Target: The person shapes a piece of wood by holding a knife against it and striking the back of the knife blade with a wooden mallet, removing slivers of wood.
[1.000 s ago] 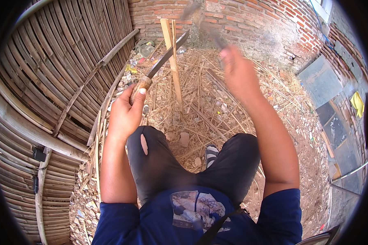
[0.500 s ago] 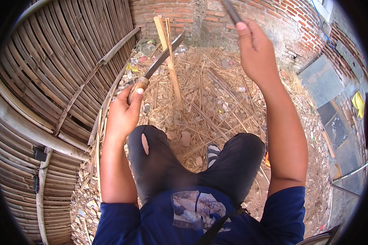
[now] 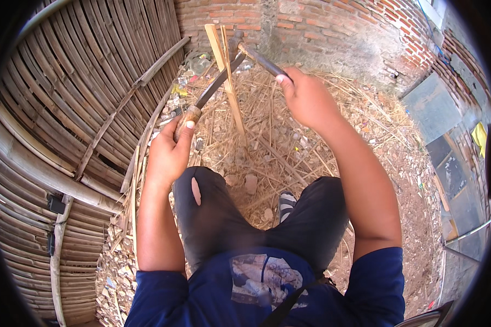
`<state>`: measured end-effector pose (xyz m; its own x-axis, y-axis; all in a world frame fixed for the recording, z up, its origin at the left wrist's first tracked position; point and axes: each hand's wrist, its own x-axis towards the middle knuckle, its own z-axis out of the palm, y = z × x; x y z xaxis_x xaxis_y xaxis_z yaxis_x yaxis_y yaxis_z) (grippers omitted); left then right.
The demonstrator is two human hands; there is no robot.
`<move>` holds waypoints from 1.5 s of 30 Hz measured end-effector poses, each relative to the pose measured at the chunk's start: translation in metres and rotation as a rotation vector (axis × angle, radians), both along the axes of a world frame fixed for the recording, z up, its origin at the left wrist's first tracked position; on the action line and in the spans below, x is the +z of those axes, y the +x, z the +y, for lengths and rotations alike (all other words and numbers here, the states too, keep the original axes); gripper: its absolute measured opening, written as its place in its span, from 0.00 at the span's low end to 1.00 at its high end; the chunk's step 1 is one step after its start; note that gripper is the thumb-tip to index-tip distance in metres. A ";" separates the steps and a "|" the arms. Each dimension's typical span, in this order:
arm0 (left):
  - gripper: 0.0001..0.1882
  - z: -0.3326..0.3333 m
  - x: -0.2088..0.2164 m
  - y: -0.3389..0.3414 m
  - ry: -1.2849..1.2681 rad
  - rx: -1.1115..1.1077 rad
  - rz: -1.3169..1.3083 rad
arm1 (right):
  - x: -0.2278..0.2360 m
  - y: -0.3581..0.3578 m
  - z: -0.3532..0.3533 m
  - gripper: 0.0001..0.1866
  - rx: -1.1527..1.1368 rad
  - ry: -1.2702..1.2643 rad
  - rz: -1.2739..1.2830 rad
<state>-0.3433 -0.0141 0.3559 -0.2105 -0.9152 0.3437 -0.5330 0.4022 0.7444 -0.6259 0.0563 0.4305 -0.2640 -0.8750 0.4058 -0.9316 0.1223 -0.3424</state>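
My left hand is closed round the wooden handle of a large knife. Its long blade slants up and away to the right and sits in the split of an upright length of bamboo. My right hand grips the dark handle of a hammer. The hammer's head is at the far end of the blade, just right of the bamboo's top; whether it touches the blade I cannot tell. The bamboo's lower end stands among straw and splinters between my knees.
A slatted bamboo wall runs along the left. A brick wall closes the far side. Bamboo strips, straw and stones litter the ground. Grey sheets and a yellow cloth are at the right.
My right hand has swung the hammer down and to the left, from raised high to the blade's tip. The knife and the bamboo are nearly where they were.
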 end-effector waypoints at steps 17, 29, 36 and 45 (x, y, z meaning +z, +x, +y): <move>0.30 0.002 -0.017 -0.016 -0.086 -0.024 0.030 | -0.028 0.001 0.002 0.17 -0.022 0.018 -0.019; 0.29 0.004 0.000 -0.027 -0.218 -0.112 -0.175 | -0.005 -0.012 0.021 0.19 -0.053 0.020 0.052; 0.27 -0.020 0.000 -0.016 -0.160 -0.184 -0.288 | 0.033 -0.016 0.045 0.23 -0.037 -0.373 -0.122; 0.26 -0.026 0.003 -0.011 -0.144 -0.167 -0.336 | -0.039 -0.014 0.014 0.22 -0.023 -0.021 0.029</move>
